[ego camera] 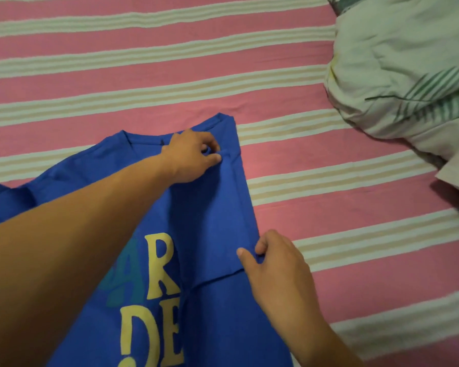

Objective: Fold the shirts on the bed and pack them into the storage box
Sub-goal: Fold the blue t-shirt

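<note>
Head view, lower centre: left hand and right hand each pinch the blue shirt along its folded edge, apparently to keep the fold straight.

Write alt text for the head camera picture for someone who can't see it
Two hands pinch the folded right edge of a blue shirt with yellow letters, lying on a pink striped bedsheet: the left hand near the collar, the right hand lower down. A pale crumpled blanket sits at the upper right.
</note>
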The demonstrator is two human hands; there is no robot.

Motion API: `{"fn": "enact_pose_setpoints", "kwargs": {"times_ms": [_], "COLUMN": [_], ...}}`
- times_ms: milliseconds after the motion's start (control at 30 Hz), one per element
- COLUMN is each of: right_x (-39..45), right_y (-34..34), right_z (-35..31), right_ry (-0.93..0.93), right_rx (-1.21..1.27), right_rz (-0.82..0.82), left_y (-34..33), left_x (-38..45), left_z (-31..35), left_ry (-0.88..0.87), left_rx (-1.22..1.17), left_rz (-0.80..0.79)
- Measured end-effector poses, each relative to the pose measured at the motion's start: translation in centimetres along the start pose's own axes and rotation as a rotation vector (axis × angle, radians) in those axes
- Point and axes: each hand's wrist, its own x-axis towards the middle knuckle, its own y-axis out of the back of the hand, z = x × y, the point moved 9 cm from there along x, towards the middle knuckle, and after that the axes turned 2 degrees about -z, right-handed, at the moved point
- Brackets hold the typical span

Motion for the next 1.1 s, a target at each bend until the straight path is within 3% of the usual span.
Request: {"fn": "enact_pose_setpoints", "kwargs": {"times_ms": [133, 333, 433, 700, 900, 1000, 1100], "right_x": [-0.1, 1.1, 1.2, 0.9, 2.1, 1.8, 1.4], "right_y": [-0.5, -0.9, -1.4, -1.6, -2.3, -2.4, -1.9], "right_z": [0.5, 1.4, 1.3, 1.8, 1.9, 1.6, 2.0], "right_ry": [-0.029, -0.116, -0.098, -0.145, -0.256, -0.212, -0.171], "right_rx": [0.022, 0.056, 0.054, 0.336, 0.165, 0.139, 0.282], "right_rz": [0.0, -0.033, -0.095, -0.155, -0.206, -0.203, -0.173], "left_y": [-0.6, -0.6, -0.3, -0.7, -1.0, -1.2, -1.4], "left_x": [0.1, -0.7, -1.0, -0.7, -0.4, -0.1, 0.2], "left_z": [0.3, 0.2, 0.2, -0.1, -0.7, -0.8, -0.7], "left_ry": [0.03, 0.034, 0.046, 0.069, 0.039, 0.05, 0.081], "left_rx": [-0.093, -0.537, -0.624, -0.597, -0.18, -0.197, -0.33], "left_rz": [-0.009, -0.076, -0.083, -0.052, 0.049, 0.072, 0.061]}}
